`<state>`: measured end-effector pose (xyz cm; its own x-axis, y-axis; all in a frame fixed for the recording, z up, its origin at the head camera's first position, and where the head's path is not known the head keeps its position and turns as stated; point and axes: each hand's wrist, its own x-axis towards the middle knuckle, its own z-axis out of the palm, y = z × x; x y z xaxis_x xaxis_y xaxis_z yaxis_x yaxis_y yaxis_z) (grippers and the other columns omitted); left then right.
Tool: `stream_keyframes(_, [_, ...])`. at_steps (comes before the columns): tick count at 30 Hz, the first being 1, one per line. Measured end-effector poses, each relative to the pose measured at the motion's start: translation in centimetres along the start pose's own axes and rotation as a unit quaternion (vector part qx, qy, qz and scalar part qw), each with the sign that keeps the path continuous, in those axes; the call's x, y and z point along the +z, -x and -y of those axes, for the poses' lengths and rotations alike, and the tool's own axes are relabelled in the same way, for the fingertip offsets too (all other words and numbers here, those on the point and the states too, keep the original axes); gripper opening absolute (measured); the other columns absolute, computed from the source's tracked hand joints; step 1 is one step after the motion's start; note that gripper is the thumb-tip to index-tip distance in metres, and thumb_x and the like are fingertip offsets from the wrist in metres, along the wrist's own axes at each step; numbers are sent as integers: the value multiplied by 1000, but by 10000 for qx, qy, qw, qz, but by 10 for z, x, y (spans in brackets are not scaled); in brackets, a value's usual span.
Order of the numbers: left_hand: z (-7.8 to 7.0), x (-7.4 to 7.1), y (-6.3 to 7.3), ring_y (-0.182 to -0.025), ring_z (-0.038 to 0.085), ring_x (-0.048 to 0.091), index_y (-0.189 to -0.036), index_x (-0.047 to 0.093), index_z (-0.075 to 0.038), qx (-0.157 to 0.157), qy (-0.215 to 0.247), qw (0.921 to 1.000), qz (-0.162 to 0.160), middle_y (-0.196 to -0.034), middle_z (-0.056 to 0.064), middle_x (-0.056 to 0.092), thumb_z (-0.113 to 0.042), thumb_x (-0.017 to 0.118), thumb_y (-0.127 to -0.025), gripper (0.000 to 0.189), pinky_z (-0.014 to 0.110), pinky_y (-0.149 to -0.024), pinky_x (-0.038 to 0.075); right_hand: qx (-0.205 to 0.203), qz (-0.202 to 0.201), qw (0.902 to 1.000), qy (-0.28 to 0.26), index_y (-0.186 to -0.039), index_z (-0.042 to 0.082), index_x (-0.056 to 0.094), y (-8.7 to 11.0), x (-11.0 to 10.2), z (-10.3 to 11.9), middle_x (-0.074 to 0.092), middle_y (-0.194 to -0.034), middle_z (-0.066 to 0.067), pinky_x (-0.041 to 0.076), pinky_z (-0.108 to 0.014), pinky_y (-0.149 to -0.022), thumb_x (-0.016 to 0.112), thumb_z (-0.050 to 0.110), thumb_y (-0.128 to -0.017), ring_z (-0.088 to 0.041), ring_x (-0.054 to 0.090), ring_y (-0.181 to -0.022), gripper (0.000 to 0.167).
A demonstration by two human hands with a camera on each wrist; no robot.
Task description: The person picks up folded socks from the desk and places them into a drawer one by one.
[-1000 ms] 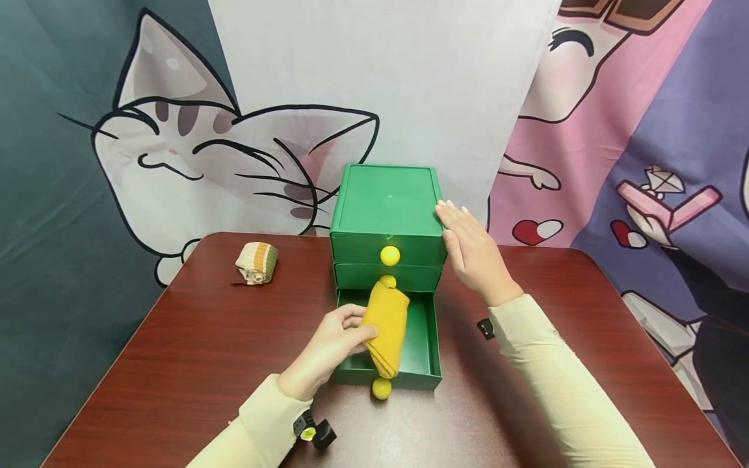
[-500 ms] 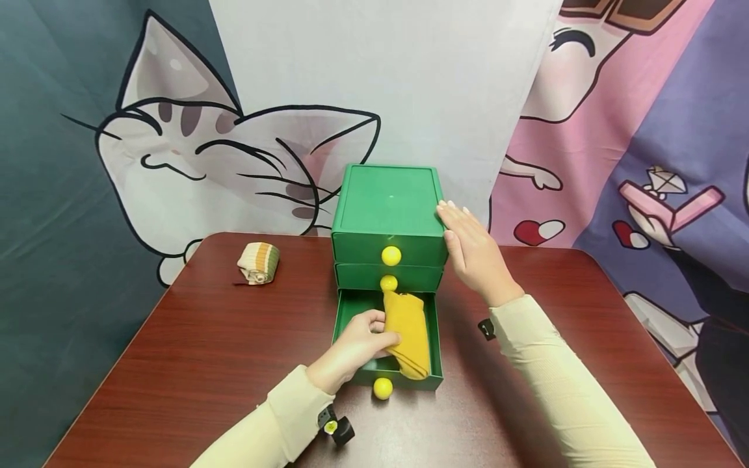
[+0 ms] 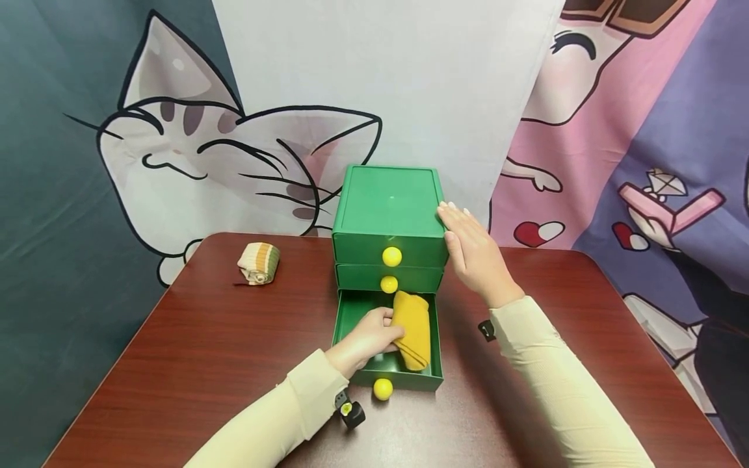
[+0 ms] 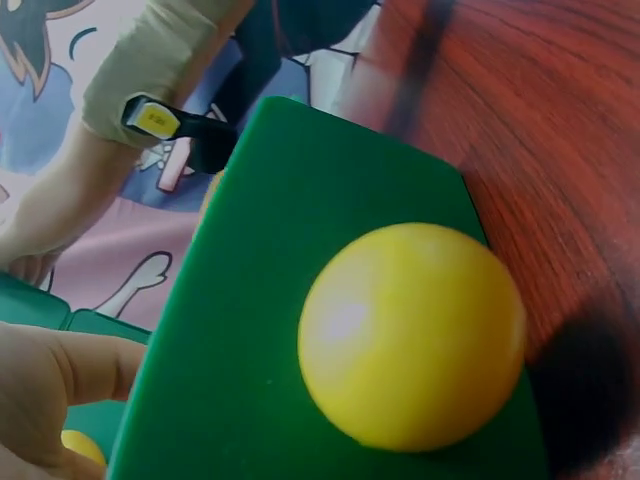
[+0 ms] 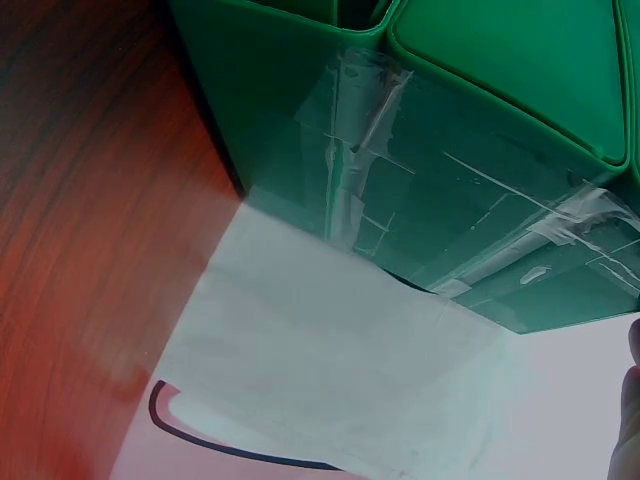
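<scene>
In the head view, a green drawer cabinet [image 3: 391, 201] stands on the table with its bottom drawer [image 3: 351, 309] pulled out. A folded yellow cloth [image 3: 412, 335] lies along the right part of that drawer. My left hand [image 3: 370, 335] reaches in over the front wall and pinches the cloth's left edge between thumb and fingers. In the left wrist view, the drawer's yellow ball knob [image 4: 412, 337] fills much of the picture and the drawer front hides most of the hand. My right hand [image 3: 473, 253], fingers straight, rests against the cabinet's upper right side.
A rolled striped cloth [image 3: 258, 263] lies on the brown table [image 3: 257, 351] at the left. Above the pulled-out drawer are two closed ones with yellow knobs [image 3: 391, 256]. Clear tape [image 5: 360, 150] covers the cabinet's side. A printed curtain [image 3: 292, 169] hangs behind the table.
My left hand has moved right and lowered the yellow cloth from over the drawer's middle into its right part. The right hand has stayed against the cabinet.
</scene>
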<state>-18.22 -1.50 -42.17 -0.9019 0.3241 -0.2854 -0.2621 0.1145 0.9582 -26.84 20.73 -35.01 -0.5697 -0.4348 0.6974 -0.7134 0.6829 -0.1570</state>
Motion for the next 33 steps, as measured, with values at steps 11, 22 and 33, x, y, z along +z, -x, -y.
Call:
stream_keyframes(11, [3, 10, -5, -96, 32, 70, -145, 37, 14, -110, -944, 9955, 45, -124, 28, 60, 4, 56, -96, 53, 38, -79, 62, -26, -38, 10000, -45, -148, -2, 49, 0, 1, 0, 50, -151, -17, 24, -44, -124, 45, 14, -106, -32, 43, -143, 45])
stream_keyframes(22, [4, 10, -1, -72, 19, 66, -140, 43, 13, 33, -1658, 9860, 177, -104, 15, 58, 4, 60, -96, 48, 30, -67, 62, 27, -2, 10000, -18, -148, -2, 49, 1, 0, -1, 50, -151, -18, 23, -41, -125, 46, 12, -105, -32, 42, -144, 46])
stream_keyframes(33, [-3, 0, 4, -96, 23, 68, -135, 58, 9, 534, -3302, 9423, 110, -108, 14, 73, -11, 64, -96, 44, 40, -87, 56, -6, -39, 10000, -43, -148, -3, 49, 0, 1, 0, 50, -151, -18, 24, -44, -124, 42, 17, -108, -33, 43, -144, 45])
